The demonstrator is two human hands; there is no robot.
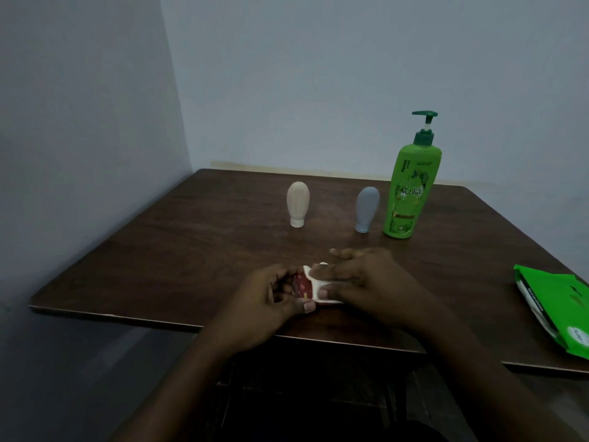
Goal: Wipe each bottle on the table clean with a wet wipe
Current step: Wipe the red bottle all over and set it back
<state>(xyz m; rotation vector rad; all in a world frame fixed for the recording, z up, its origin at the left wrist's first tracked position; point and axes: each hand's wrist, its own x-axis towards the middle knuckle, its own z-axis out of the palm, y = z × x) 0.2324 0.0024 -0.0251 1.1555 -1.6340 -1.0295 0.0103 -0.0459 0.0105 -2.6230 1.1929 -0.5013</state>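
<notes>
Bottles at wiping station: 4 counted, 1 in hand

Item 1. Green pump bottle (411, 193): upright on the brown table (191, 250), dark green pump head on top, printed label facing the camera. Serves as reference for all entries below.

Item 2. Grey bottle (367, 212): just beside the pump bottle, to its left, standing on its cap with the rounded end up. Not touching it.

Item 3. Beige bottle (298, 202): further left of the pump bottle, beyond the grey one, same cap-down stance, white cap on the tabletop.

Item 4. Small red bottle (301, 285): in front of the pump bottle and to its left, nearer the camera, over the table's near edge. Only part of its red patterned side shows between the hands.

Item 5. Wet wipe (315, 287): white, wrapped against the right-hand part of the red bottle, same position relative to the pump bottle.

Item 6. Left hand (271, 298): fingers and thumb curled round the red bottle, gripping it from the left.

Item 7. Right hand (366, 279): thumb and fingers pinching the wipe onto the red bottle; 1 finger sticks out toward the pump bottle.

Item 8. Green wipe pack (554, 311): lying flat, right of the pump bottle and nearer the camera, well apart from it, at the table's right edge.
</notes>
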